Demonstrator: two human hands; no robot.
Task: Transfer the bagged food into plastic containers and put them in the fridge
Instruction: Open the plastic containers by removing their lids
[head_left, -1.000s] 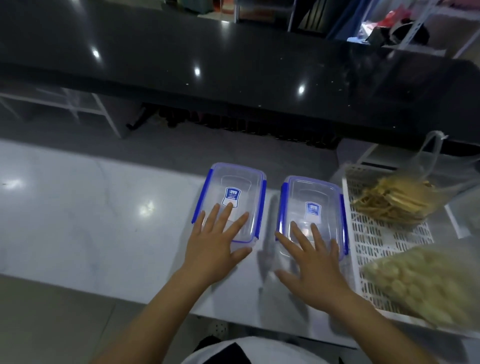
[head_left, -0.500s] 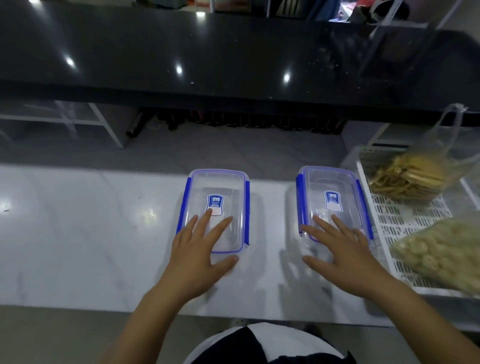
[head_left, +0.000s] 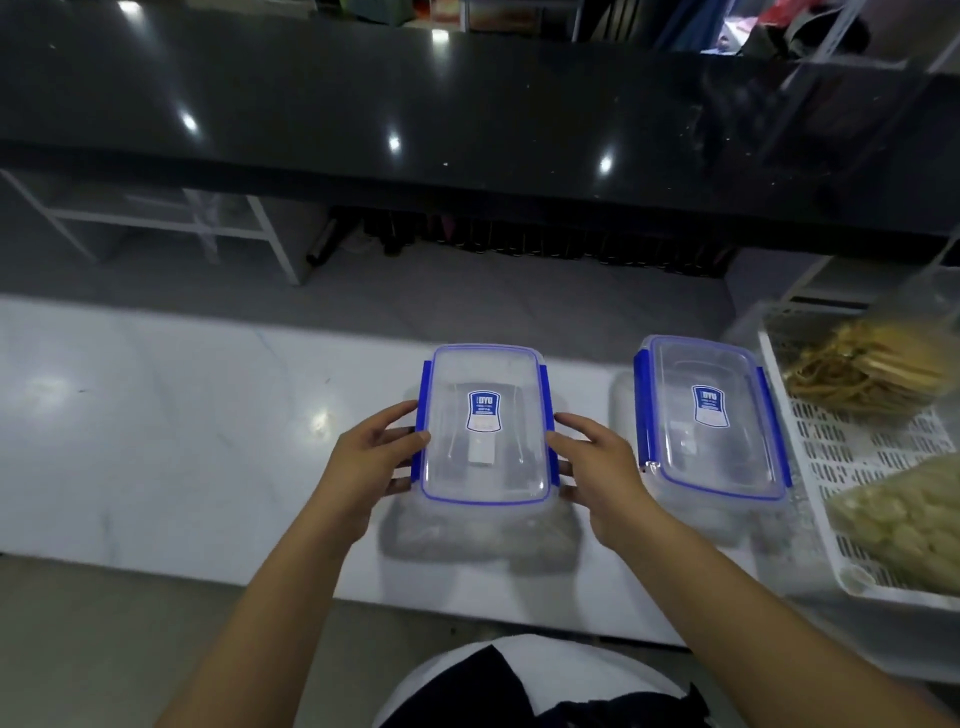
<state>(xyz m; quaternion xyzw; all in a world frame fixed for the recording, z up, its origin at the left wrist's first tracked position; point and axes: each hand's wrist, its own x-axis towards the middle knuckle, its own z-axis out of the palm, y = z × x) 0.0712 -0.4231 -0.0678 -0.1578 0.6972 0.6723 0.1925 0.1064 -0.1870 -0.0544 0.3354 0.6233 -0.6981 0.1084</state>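
Note:
Two clear plastic containers with blue clip lids stand on the white marble counter (head_left: 171, 447). My left hand (head_left: 366, 467) grips the left side of the left container (head_left: 485, 395), thumb on its blue clip. My right hand (head_left: 602, 467) holds the same container's right side, fingers against the right clip. The right container (head_left: 709, 421) stands alone, lid on, untouched. In the white slotted tray (head_left: 852, 457) lie a bag of yellow-brown strips (head_left: 872, 364) and a bag of pale round pieces (head_left: 904, 514).
A black glossy raised counter (head_left: 467, 114) runs across the far side, above the work surface. The tray sits at the right edge of the white counter. The counter's front edge runs just above my body.
My right hand left the right container and moved to the right side of the left container. My left hand shifted from resting on that lid to gripping its left side.

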